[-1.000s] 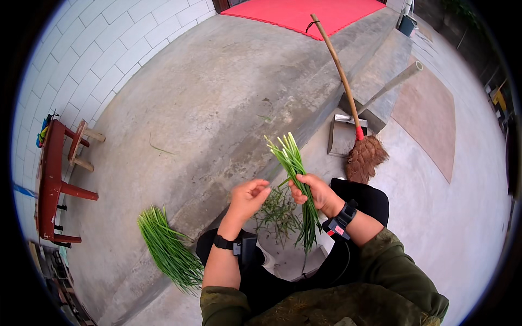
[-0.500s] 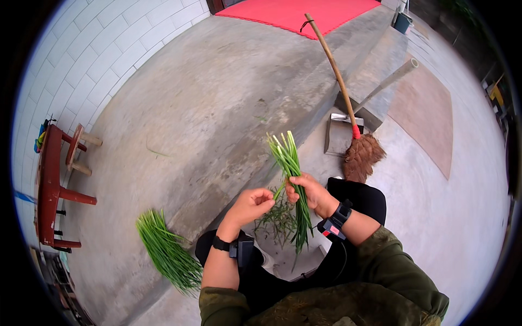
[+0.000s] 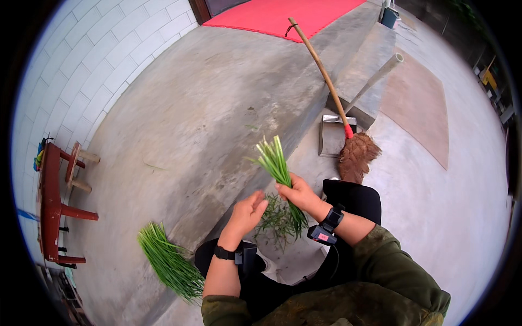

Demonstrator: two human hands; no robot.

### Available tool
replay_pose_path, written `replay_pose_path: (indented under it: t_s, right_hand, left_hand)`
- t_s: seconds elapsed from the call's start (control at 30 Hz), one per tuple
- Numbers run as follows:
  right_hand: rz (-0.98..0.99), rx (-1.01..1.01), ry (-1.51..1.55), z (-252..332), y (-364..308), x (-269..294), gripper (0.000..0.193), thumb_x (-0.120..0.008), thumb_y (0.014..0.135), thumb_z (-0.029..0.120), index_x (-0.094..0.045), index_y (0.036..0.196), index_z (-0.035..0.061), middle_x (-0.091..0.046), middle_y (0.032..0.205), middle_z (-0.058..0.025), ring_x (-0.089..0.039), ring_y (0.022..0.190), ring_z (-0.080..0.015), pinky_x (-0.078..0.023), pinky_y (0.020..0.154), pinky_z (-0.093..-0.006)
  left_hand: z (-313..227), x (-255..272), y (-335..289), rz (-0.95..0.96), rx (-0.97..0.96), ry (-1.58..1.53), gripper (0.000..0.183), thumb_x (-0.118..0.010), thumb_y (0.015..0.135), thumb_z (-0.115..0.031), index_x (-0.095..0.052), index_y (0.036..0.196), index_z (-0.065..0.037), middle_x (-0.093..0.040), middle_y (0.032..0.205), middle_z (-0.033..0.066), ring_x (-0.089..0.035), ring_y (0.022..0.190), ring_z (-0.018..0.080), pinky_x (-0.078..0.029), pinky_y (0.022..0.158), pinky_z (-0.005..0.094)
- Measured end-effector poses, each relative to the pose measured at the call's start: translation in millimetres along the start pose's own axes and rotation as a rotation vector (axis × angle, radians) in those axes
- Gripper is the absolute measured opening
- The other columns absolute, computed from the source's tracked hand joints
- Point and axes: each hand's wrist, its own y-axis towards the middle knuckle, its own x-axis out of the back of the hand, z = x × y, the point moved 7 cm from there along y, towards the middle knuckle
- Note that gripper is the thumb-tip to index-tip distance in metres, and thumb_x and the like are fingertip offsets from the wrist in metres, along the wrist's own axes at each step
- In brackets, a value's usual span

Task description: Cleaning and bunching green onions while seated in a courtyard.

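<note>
Bunch of long green stalks (image 3: pixel 275 163) slants across the space before the person, its long axis running from eleven o'clock, where the pale cut ends fan out, to five, where the darker leaves trail. The right hand (image 3: pixel 298 194) is closed round its middle. The left hand (image 3: pixel 247 214) is half open and apart from the bunch, which lies at one to two o'clock from it; its fingertips are blurred, but nothing shows in its grasp. Loose green scraps (image 3: pixel 276 221) lie at seven o'clock from the right hand. A larger heap of stalks (image 3: pixel 169 263) rests at eight o'clock from the left hand, the nearer one. At two o'clock from the right hand is a brown broom head (image 3: pixel 358 155), just beside a dustpan (image 3: pixel 329 140).
</note>
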Motion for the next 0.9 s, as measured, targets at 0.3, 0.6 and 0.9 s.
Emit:
replay_pose_path:
  t_s: [0.3, 0.6, 0.9]
  right_hand:
    - [0.154, 0.325, -0.853, 6, -13, -49, 0.043, -0.055, 0.068, 0.016, -0.038, 0.101, -0.0044, -0.053, 0.067, -0.0208, -0.051, 0.058, -0.0365, -0.041, 0.050, -0.0412]
    - [0.244, 0.529, -0.560, 48, -26, -52, 0.029, -0.053, 0.073, 0.015, -0.045, 0.096, -0.0013, -0.052, 0.083, -0.0183, -0.051, 0.075, -0.0339, -0.042, 0.063, -0.0371]
    - [0.033, 0.136, 0.012, 44, 8, -5, 0.013, -0.050, 0.079, 0.011, -0.050, 0.085, 0.0000, -0.051, 0.071, 0.0017, -0.046, 0.061, -0.0049, -0.039, 0.054, -0.0197]
  left_hand:
    - [-8, -18, 11, -0.098, 0.064, -0.783, 0.037, -0.050, 0.079, -0.021, -0.042, 0.107, 0.003, -0.047, 0.105, 0.0120, -0.045, 0.097, 0.0188, -0.036, 0.083, 0.0303]
    - [2, 2, 6, -0.138, 0.160, -1.144, 0.018, -0.043, 0.080, -0.013, -0.048, 0.091, 0.000, -0.053, 0.092, 0.0106, -0.051, 0.085, 0.0214, -0.042, 0.075, 0.0327]
    - [-20, -10, -3, 0.213, 0.155, -1.238, 0.023, -0.051, 0.074, -0.014, -0.044, 0.091, 0.000, -0.035, 0.058, 0.0002, -0.035, 0.051, 0.0115, -0.031, 0.048, 0.0249]
